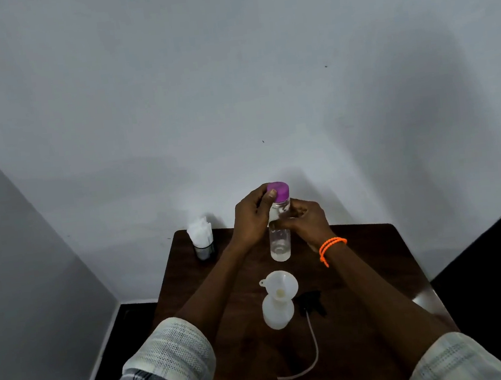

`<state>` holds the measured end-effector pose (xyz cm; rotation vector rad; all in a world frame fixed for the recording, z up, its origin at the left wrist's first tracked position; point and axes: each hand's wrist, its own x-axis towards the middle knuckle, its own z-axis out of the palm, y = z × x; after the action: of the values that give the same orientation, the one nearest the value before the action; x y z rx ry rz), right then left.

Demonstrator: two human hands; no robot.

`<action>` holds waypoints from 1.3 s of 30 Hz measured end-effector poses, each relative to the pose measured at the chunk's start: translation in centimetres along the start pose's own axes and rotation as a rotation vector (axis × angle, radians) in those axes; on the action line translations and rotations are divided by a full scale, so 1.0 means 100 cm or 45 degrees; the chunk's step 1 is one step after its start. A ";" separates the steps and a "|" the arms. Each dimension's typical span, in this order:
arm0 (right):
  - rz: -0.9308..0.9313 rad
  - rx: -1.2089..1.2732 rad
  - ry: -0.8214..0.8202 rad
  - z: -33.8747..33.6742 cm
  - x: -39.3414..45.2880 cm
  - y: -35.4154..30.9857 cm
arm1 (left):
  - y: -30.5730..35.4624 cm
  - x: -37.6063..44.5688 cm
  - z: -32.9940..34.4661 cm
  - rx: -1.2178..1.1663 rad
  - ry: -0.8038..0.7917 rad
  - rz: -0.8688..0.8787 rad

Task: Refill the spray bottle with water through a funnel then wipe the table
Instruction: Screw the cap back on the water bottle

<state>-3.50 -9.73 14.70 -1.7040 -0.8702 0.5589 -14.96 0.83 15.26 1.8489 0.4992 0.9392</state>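
Note:
A clear water bottle (279,242) with a purple cap (280,190) is held upright above the far part of the dark wooden table (375,256). My left hand (251,218) grips the purple cap from the left, thumb on its side. My right hand (304,222) is curled round the bottle's middle from the right. Nearer to me stands the white spray bottle (278,314) with a white funnel (280,285) seated in its neck. Its black spray head (312,303) lies on the table to the right, and its thin white dip tube (314,348) curves toward me.
A dark cup holding white tissues (201,237) stands at the table's far left corner. White walls close in behind and to the left. The dark floor shows on both sides of the small table.

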 end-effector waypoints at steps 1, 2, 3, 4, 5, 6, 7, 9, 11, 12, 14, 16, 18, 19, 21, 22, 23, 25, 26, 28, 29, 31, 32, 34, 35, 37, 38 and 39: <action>0.002 -0.011 0.016 0.004 0.003 0.002 | -0.004 0.001 -0.002 -0.032 -0.007 -0.022; 0.007 -0.023 0.037 0.008 0.006 0.005 | -0.009 0.003 -0.003 -0.067 -0.013 -0.057; 0.013 -0.040 0.059 0.012 0.009 0.007 | -0.013 0.003 -0.003 -0.094 -0.012 -0.101; 0.026 -0.062 0.074 0.016 0.013 0.010 | -0.019 0.004 -0.004 -0.105 -0.002 -0.150; 0.043 -0.081 0.082 0.021 0.017 0.013 | -0.029 0.004 -0.002 -0.089 0.005 -0.214; 0.067 -0.092 0.089 0.025 0.021 0.016 | -0.042 0.005 0.000 -0.068 -0.003 -0.296; 0.095 -0.097 0.095 0.030 0.026 0.020 | -0.055 0.005 0.002 -0.054 -0.019 -0.401; 0.146 -0.120 0.089 0.038 0.034 0.028 | -0.081 0.004 0.006 -0.061 -0.033 -0.641; 0.194 -0.163 0.066 0.047 0.046 0.037 | -0.101 0.003 0.008 -0.114 -0.078 -0.799; 0.212 -0.194 0.056 0.052 0.051 0.043 | -0.105 0.001 0.007 -0.144 -0.105 -0.810; 0.223 -0.262 0.032 0.061 0.063 0.054 | -0.119 0.001 0.007 -0.164 -0.118 -0.806; 0.244 -0.303 0.002 0.071 0.077 0.065 | -0.135 0.003 0.005 -0.197 -0.118 -0.818; 0.256 -0.323 -0.018 0.079 0.089 0.075 | -0.155 0.006 0.004 -0.225 -0.143 -0.842; 0.258 -0.336 -0.019 0.084 0.096 0.081 | -0.164 0.009 0.004 -0.249 -0.155 -0.847; 0.261 -0.355 -0.021 0.093 0.110 0.092 | -0.186 0.016 0.005 -0.309 -0.129 -0.891; 0.269 -0.362 -0.026 0.098 0.117 0.098 | -0.196 0.020 0.007 -0.343 -0.101 -0.936; 0.276 -0.366 -0.032 0.102 0.122 0.102 | -0.205 0.024 0.007 -0.373 -0.082 -0.990; 0.294 -0.375 -0.032 0.112 0.131 0.113 | -0.225 0.031 0.011 -0.420 -0.058 -1.086; 0.301 -0.381 -0.017 0.117 0.136 0.119 | -0.233 0.035 0.013 -0.421 -0.050 -1.116; 0.315 -0.383 0.022 0.123 0.142 0.128 | -0.256 0.039 0.019 -0.421 -0.022 -1.151; 0.327 -0.387 0.035 0.126 0.145 0.132 | -0.270 0.040 0.023 -0.440 -0.013 -1.159; 0.355 -0.398 0.037 0.129 0.151 0.139 | -0.303 0.040 0.030 -0.426 0.007 -1.159; 0.365 -0.400 0.031 0.130 0.153 0.143 | -0.310 0.041 0.032 -0.419 0.010 -1.172; 0.377 -0.391 0.027 0.133 0.155 0.148 | -0.308 0.040 0.032 -0.431 0.041 -1.186; 0.380 -0.376 0.031 0.134 0.156 0.150 | -0.314 0.038 0.034 -0.425 0.053 -1.188; 0.382 -0.350 0.040 0.135 0.157 0.152 | -0.323 0.036 0.036 -0.402 0.059 -1.158; 0.382 -0.343 0.040 0.136 0.157 0.152 | -0.323 0.035 0.035 -0.404 0.051 -1.160; 0.382 -0.340 0.036 0.136 0.157 0.152 | -0.318 0.034 0.033 -0.409 0.051 -1.176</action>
<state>0.36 8.67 -2.93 -2.1011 -0.6949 0.6377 -8.35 15.56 -12.57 1.1024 1.0370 0.3817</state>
